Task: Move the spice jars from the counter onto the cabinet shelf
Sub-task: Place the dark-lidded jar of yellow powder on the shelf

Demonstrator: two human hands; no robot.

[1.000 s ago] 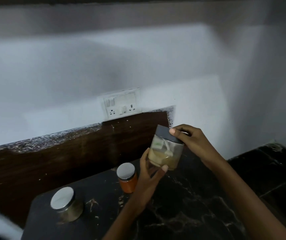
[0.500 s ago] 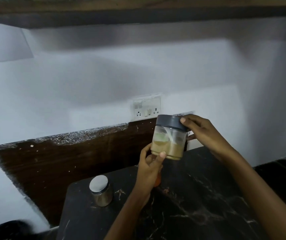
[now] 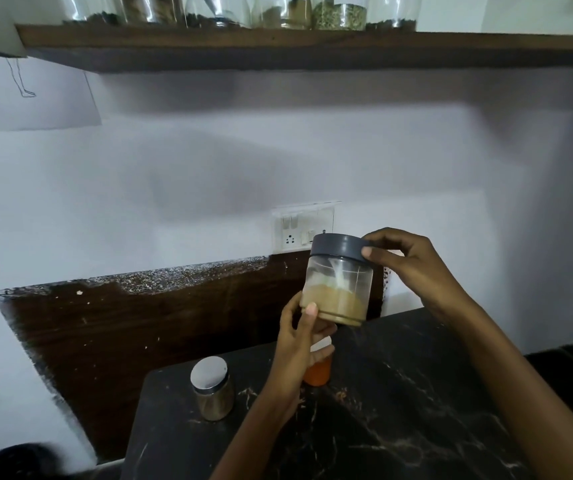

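Left hand [image 3: 295, 344] is gripping the base of the tan spice jar [image 3: 338, 285]; right hand [image 3: 413, 265] is pinching its grey lid [image 3: 337, 245]. The jar is hanging in mid-air, well below the shelf [image 3: 278, 46]. A steel-lidded jar [image 3: 212, 389] and an orange jar [image 3: 318, 370] are sitting on the counter [image 3: 399, 410]. Judgement: all three are awaiting shelving.

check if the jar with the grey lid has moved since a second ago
Yes, upward. The grey-lidded jar now has its lid overlapping the lower right corner of the socket plate; a second ago it sat well below it.
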